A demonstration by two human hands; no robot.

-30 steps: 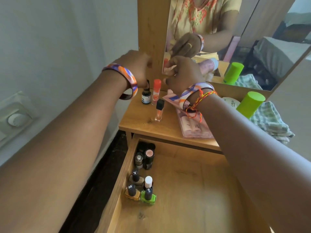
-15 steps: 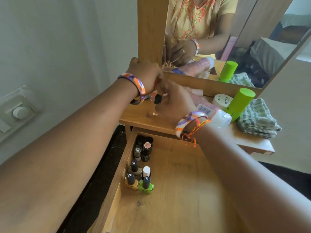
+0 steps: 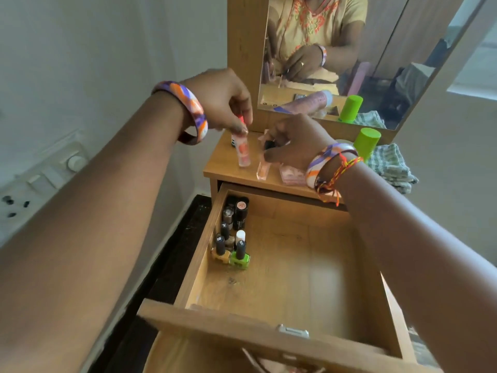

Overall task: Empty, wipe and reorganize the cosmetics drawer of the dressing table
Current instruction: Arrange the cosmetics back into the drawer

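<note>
The wooden drawer [image 3: 282, 275] is pulled open below the dressing table top [image 3: 223, 168]. Several nail polish bottles [image 3: 233, 250] and dark lipstick tubes [image 3: 239, 211] stand grouped in its back left corner. My left hand [image 3: 223, 100] pinches the red cap of a clear tube with orange contents [image 3: 243, 152], held upright at the table top. My right hand [image 3: 293, 141] grips the black cap of a clear pinkish tube [image 3: 263, 169] beside it.
A pink flat packet [image 3: 291, 175] lies under my right wrist. A lime green bottle [image 3: 367, 142] and a folded checked cloth [image 3: 390, 165] sit at the right of the table top. The mirror [image 3: 349, 57] stands behind. A wall switch panel [image 3: 59, 168] is at left.
Both hands have come down from the mirror edge to the table top, each now gripping a tube. The view has tilted down, showing the drawer's front.
</note>
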